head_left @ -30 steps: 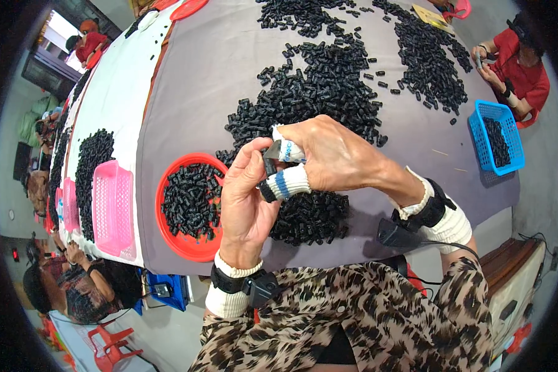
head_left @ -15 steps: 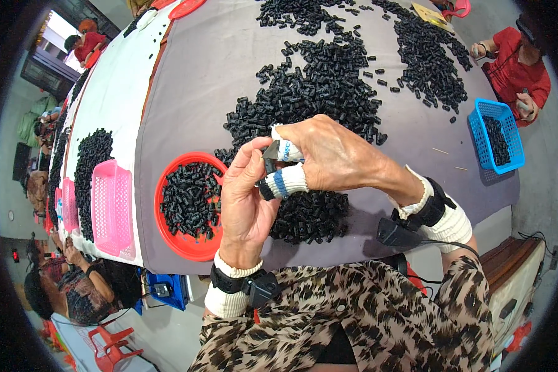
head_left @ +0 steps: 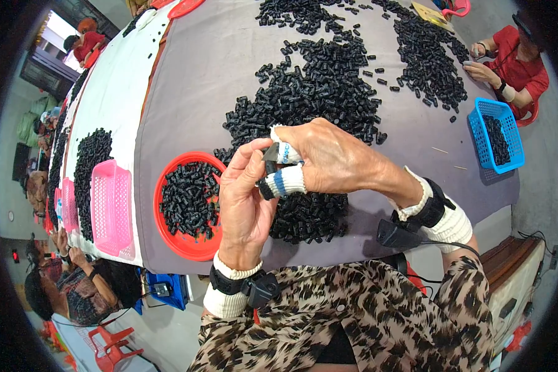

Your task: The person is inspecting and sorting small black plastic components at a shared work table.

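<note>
My left hand [head_left: 247,208] is closed, pinching a small black cylindrical piece [head_left: 270,167] between thumb and fingertips. From the right, my right hand [head_left: 338,155] meets it, with white and blue-striped fabric sleeves on its thumb and finger. Its fingers are closed on a small dark, pointed blade [head_left: 271,150] that lies against the black piece. How the blade is gripped is partly hidden by the sleeves. Just beyond both hands spreads a large pile of black pieces [head_left: 316,87]. A smaller heap of black pieces [head_left: 310,217] lies beneath my hands.
A round red tray [head_left: 195,251] holding black pieces sits left of my left hand. Farther left is a pink basket [head_left: 111,211]. A blue basket [head_left: 511,136] of black pieces stands on the right, near a co-worker in red [head_left: 521,68]. Two thin sticks [head_left: 440,150] lie on the grey cloth.
My hands have barely shifted and keep the same hold. The co-worker on the right has brought a hand up from beside the blue basket toward the pile.
</note>
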Demonstrator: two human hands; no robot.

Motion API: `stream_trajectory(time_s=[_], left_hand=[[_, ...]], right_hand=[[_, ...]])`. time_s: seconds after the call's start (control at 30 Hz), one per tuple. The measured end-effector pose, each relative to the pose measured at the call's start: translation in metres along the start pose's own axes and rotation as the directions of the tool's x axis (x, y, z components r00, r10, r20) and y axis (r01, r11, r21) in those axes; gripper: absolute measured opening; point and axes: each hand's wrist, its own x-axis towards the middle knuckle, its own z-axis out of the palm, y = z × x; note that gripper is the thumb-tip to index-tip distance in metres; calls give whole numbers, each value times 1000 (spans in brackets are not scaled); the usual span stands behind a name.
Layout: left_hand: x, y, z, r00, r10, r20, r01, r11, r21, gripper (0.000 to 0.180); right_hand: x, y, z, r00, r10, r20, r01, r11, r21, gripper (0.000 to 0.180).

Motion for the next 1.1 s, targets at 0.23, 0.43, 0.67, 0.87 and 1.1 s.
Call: stream_trajectory(time_s=[0.23,0.43,0.67,0.87,1.1], left_hand=[[-1,1,5,998,41,-39,-38,997,74,22],[-1,1,2,998,54,-26,-51,994,93,24],[0,1,3,1000,20,-11,-19,998,66,25],[1,-3,-2,1000,-19,-10,18,992,-128,25],[0,-2,1,999,-38,-18,35,988,-149,25]], right_hand=[[0,-2,0,999,-32,-26,32,999,16,40],[0,-8,-5,998,31,50,-32,999,15,34],[-1,8,4,996,-79,-45,81,996,38,38],[-2,-6,-3,988,157,2,-155,978,142,40],[-2,-4,-1,992,120,-34,-113,980,163,40]])
